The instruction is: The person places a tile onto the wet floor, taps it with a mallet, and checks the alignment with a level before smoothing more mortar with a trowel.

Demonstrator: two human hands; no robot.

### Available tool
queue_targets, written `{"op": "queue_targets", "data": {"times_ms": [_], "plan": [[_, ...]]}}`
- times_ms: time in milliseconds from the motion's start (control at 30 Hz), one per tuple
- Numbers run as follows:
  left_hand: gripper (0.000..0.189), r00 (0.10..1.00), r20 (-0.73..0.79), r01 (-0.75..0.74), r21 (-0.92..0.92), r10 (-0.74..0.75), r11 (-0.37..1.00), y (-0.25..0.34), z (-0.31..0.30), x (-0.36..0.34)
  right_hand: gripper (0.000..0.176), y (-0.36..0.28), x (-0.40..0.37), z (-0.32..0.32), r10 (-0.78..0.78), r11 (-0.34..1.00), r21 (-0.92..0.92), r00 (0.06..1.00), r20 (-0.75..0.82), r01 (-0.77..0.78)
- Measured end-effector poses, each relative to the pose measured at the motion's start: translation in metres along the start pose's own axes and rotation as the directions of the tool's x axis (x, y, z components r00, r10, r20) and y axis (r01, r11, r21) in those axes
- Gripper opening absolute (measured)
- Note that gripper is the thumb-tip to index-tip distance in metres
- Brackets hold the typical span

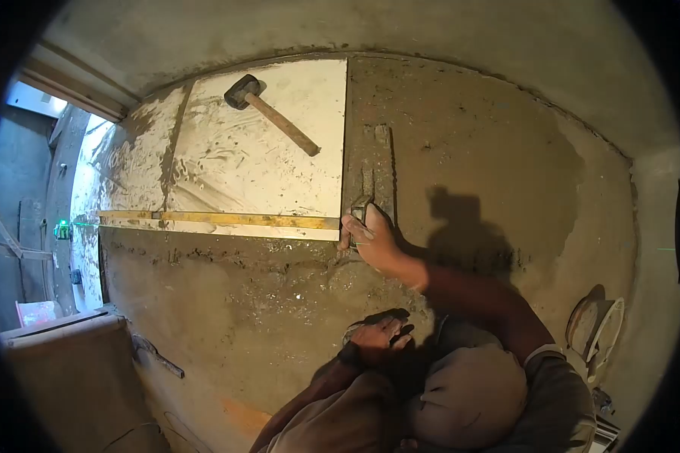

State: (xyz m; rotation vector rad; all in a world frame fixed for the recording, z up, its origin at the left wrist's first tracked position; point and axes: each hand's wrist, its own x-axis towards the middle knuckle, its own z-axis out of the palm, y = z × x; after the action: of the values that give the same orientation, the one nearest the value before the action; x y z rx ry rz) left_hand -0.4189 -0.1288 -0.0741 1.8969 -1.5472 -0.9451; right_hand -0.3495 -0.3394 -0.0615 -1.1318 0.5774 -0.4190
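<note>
My right hand (372, 232) is closed round the handle of a mortar-covered, long flat tool (379, 162), beside the right edge of a large pale tile (257, 174). Lower down, my left hand (381, 332) is held over the wet mortar (279, 291), its fingers apart and nothing visible in them. A mallet (279, 121) with a dark head and wooden handle lies on the tile. Along the tile's front edge runs a yellow straight bar (242, 220), its right end near my right hand.
Grey mortar (476, 128) spreads right of the tile up to the wall (393, 26). A green laser device (62, 229) stands at the far left. A brown box-like object (75, 377) is at the lower left, and a round-rimmed container (606, 336) at the right.
</note>
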Motion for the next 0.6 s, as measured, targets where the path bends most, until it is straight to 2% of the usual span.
{"op": "queue_targets", "data": {"times_ms": [133, 167, 200, 267, 333, 400, 433, 467, 567, 600], "plan": [[0.042, 0.997, -0.068, -0.044, 0.000, 0.044, 0.999, 0.010, -0.013, 0.003, 0.016, -0.008, 0.002, 0.005, 0.046, 0.993, -0.108, 0.999, -0.015, -0.048], [0.042, 0.997, -0.064, -0.046, -0.001, 0.046, 0.999, 0.012, -0.015, 0.004, 0.014, -0.001, 0.004, 0.004, -0.032, 0.989, -0.147, 0.999, 0.010, 0.033], [0.041, 0.998, -0.048, -0.035, -0.031, 0.034, 0.999, 0.013, -0.016, 0.005, 0.014, 0.002, 0.005, 0.004, -0.031, 0.989, -0.146, 0.999, 0.008, 0.032], [0.040, 0.999, -0.032, -0.020, -0.059, 0.018, 0.998, 0.014, -0.019, 0.006, 0.013, 0.005, 0.007, 0.006, -0.034, 0.999, -0.006, 0.999, -0.007, 0.034], [0.054, 0.989, 0.134, 0.068, -0.035, -0.063, 0.997, 0.016, -0.023, 0.006, 0.014, 0.003, 0.008, 0.007, -0.026, 1.000, 0.001, 0.999, -0.018, 0.026], [0.055, 0.985, 0.155, 0.084, -0.018, -0.081, 0.996, 0.019, -0.025, 0.006, 0.014, -0.005, 0.011, 0.006, -0.018, 1.000, 0.007, 0.999, -0.032, 0.018], [0.055, 0.980, 0.173, 0.099, -0.001, -0.097, 0.995, 0.019, -0.026, 0.006, 0.014, -0.009, 0.014, 0.005, 0.042, 0.995, -0.090, 0.999, -0.035, -0.045], [0.055, 0.980, 0.173, 0.100, -0.001, -0.098, 0.995, 0.017, -0.022, 0.006, 0.015, -0.014, 0.015, 0.004, 0.100, 0.977, -0.186, 0.994, -0.042, -0.106], [0.057, 0.994, 0.096, 0.048, -0.028, -0.045, 0.998, 0.011, -0.016, 0.004, 0.015, -0.025, 0.009, 0.003, 0.036, 0.992, -0.121, 0.999, -0.022, -0.038], [0.050, 0.999, 0.043, 0.024, -0.003, -0.024, 1.000, 0.012, -0.015, 0.003, 0.015, -0.020, 0.009, 0.003, 0.038, 0.992, -0.119, 0.999, -0.021, -0.040]]}}
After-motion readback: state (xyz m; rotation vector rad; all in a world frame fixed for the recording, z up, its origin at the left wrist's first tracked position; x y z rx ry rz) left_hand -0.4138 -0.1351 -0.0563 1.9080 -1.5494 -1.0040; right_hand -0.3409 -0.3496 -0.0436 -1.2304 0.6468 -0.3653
